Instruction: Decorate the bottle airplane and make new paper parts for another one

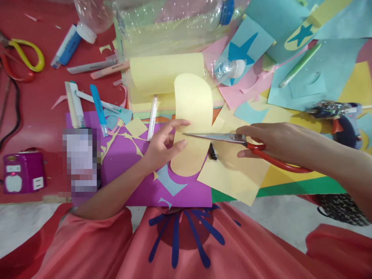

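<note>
A long pale yellow paper piece with rounded ends (193, 100) lies at the centre, over a purple sheet. My left hand (162, 145) holds its left edge, thumb and index finger apart on top; the other fingers are curled at the edge, partly hidden. In my right hand (270, 135) are scissors (216, 136) with red handles. Their blades look closed and lie across the middle of the yellow piece, tip toward my left hand. A small black object (213, 152) sits beside the piece, below the blades.
Behind stand a yellow paper-wrapped bottle (168, 71) and other clear plastic bottles. Markers (99, 108) and paper scraps are scattered to the left, with a phone (81, 161) and a purple box (24, 172). A glue gun (347, 120) lies on coloured sheets at right; yellow-handled scissors (27, 54) are far left.
</note>
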`<state>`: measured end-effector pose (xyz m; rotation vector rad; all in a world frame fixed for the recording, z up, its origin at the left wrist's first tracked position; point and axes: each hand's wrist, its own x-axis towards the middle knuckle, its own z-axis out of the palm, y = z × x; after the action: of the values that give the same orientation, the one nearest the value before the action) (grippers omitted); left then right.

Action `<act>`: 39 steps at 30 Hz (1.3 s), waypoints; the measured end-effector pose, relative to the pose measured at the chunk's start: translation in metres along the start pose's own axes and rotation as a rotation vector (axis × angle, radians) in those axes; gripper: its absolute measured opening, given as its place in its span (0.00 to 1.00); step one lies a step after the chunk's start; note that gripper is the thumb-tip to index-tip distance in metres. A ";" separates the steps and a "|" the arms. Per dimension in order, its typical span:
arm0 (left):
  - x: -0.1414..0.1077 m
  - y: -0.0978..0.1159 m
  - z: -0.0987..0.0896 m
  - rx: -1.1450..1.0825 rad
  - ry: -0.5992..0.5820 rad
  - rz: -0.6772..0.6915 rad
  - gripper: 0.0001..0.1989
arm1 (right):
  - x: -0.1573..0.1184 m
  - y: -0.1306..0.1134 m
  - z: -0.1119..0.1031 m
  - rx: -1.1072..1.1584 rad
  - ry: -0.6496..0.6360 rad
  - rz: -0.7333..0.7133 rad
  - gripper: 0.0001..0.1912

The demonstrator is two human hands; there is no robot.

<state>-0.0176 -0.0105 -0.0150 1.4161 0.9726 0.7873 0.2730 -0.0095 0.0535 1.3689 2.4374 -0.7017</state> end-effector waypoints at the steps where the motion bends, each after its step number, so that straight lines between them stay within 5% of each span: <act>1: 0.000 0.001 0.000 -0.011 0.015 -0.005 0.17 | -0.001 0.001 0.000 -0.004 0.014 0.005 0.37; 9: -0.003 0.001 0.003 0.134 0.099 0.100 0.21 | -0.004 0.001 0.002 -0.008 0.006 0.042 0.34; 22: -0.007 -0.002 0.006 0.222 0.070 0.226 0.22 | 0.003 -0.005 0.006 0.007 0.036 -0.026 0.32; 39: -0.006 0.000 0.005 0.205 0.057 0.207 0.21 | 0.005 -0.003 0.009 0.009 0.074 -0.048 0.30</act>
<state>-0.0155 -0.0182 -0.0151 1.6999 0.9828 0.9038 0.2676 -0.0125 0.0447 1.3666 2.5350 -0.6855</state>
